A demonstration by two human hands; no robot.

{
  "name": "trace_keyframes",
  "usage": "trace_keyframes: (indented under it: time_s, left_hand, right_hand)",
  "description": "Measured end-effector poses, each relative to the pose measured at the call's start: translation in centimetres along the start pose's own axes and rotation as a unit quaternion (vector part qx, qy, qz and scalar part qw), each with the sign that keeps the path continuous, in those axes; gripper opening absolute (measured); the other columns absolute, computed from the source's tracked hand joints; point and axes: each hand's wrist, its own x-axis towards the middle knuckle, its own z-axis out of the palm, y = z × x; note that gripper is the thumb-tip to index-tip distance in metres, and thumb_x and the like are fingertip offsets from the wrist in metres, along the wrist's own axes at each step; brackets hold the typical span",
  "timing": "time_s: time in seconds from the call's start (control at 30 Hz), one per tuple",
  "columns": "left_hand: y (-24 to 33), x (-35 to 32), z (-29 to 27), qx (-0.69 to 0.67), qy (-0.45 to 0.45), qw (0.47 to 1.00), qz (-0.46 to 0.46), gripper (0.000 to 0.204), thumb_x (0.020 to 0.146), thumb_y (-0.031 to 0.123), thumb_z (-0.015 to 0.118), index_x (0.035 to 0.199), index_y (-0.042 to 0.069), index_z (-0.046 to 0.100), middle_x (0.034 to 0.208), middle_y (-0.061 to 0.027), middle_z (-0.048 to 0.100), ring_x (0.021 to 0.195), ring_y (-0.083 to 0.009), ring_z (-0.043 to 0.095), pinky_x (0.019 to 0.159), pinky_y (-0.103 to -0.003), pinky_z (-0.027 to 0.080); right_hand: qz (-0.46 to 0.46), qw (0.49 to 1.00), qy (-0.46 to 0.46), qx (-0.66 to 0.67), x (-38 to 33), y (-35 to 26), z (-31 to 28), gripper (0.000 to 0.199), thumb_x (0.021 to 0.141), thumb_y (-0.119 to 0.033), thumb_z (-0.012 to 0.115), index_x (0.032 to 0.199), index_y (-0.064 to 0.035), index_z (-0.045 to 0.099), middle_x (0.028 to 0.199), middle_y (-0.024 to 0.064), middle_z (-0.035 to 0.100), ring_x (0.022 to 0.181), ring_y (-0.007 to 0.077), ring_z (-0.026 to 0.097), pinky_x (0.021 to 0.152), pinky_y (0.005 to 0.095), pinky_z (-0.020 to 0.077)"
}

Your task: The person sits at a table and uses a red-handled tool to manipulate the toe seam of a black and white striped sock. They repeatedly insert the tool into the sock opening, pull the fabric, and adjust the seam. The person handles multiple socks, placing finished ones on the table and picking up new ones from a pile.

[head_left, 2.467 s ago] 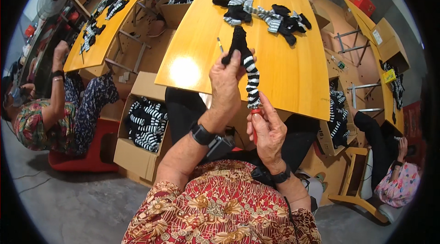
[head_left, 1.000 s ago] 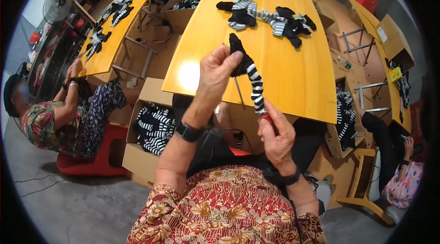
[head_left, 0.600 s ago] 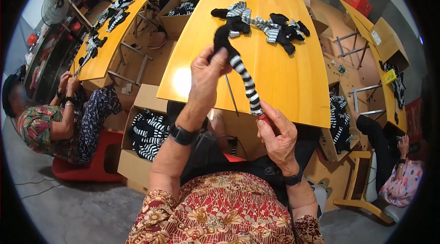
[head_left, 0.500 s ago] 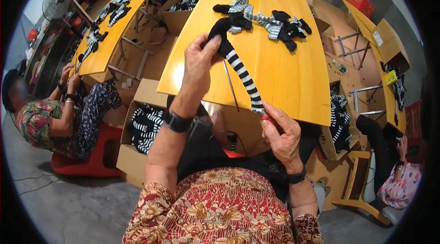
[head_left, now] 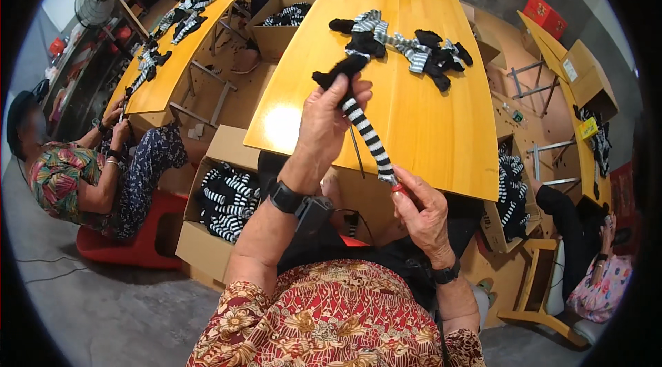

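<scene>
A long striped sock (head_left: 368, 138), black and white with a black foot part, stretches between my two hands over the table's near edge. My left hand (head_left: 329, 115) is closed on its black part, thumb on top. At the lower striped end, my right hand (head_left: 425, 212) grips a small tool with a red handle (head_left: 398, 188). The tool's metallic tip meets the sock's end; its exact kind is mostly hidden by my fingers. Past my left hand, several striped and black socks (head_left: 416, 54) lie in a loose pile on the yellow table (head_left: 441, 139).
A cardboard box (head_left: 210, 239) of striped socks stands at my left, another box (head_left: 493, 219) at my right. A thin dark rod (head_left: 358, 153) shows at the table's edge. Co-workers sit at a left table (head_left: 155, 94) and a right one. A wooden chair (head_left: 531, 291) stands right.
My left hand has shifted down and right, and the black foot part now lies folded over it, pointing left. My right hand keeps the tool at the striped end. The view has shifted slightly.
</scene>
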Motion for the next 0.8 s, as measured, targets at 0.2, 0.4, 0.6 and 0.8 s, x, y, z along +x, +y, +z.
trace_keyframes:
  time_s: [0.2, 0.4, 0.6, 0.8]
  left_hand:
    - [5.5, 3.1, -4.9, 0.039, 0.034, 0.993, 0.107, 0.035, 0.097, 0.025, 0.056, 0.119, -0.002, 0.056, 0.103, -0.0149, 0.068, 0.085, -0.0177, 0.067, 0.074, -0.027, 0.054]
    - [4.9, 2.0, -3.2, 0.053, -0.042, 0.997, -0.038, 0.037, 0.099, 0.028, 0.052, 0.123, -0.001, 0.055, 0.098, -0.0149, 0.069, 0.08, -0.0165, 0.068, 0.066, -0.024, 0.055]
    - [3.5, 2.0, -2.4, 0.054, -0.09, 0.989, -0.1, 0.038, 0.1, 0.028, 0.051, 0.122, -0.002, 0.056, 0.099, -0.0149, 0.069, 0.079, -0.0148, 0.068, 0.069, -0.023, 0.055]
    - [1.5, 1.3, -3.4, 0.118, -0.189, 0.963, -0.15, 0.035, 0.1, 0.029, 0.05, 0.115, -0.002, 0.058, 0.096, -0.0138, 0.07, 0.081, -0.016, 0.069, 0.074, -0.026, 0.055]
  right_hand:
    - [0.0, 0.99, 0.0, -0.143, 0.7, 1.8, -3.8, 0.032, 0.084, -0.001, 0.06, 0.116, 0.0006, 0.062, 0.084, 0.0152, 0.064, 0.073, 0.0244, 0.063, 0.068, 0.0294, 0.0493]
    - [-0.083, 0.914, 0.092, -0.385, 9.6, 6.9, -3.8, 0.029, 0.084, -0.008, 0.055, 0.112, -0.0013, 0.061, 0.082, 0.0157, 0.057, 0.076, 0.031, 0.058, 0.068, 0.0396, 0.0476]
    - [-0.126, 0.897, 0.057, -0.421, 15.1, 10.6, -2.3, 0.03, 0.085, -0.013, 0.056, 0.113, -0.0018, 0.06, 0.084, 0.0185, 0.055, 0.08, 0.0349, 0.056, 0.073, 0.0444, 0.047]
    - [-0.014, 0.999, -0.038, -0.012, 15.5, 0.3, -0.6, 0.035, 0.087, -0.021, 0.066, 0.112, 0.0037, 0.064, 0.094, 0.0106, 0.062, 0.086, 0.0163, 0.061, 0.076, 0.0282, 0.0485]
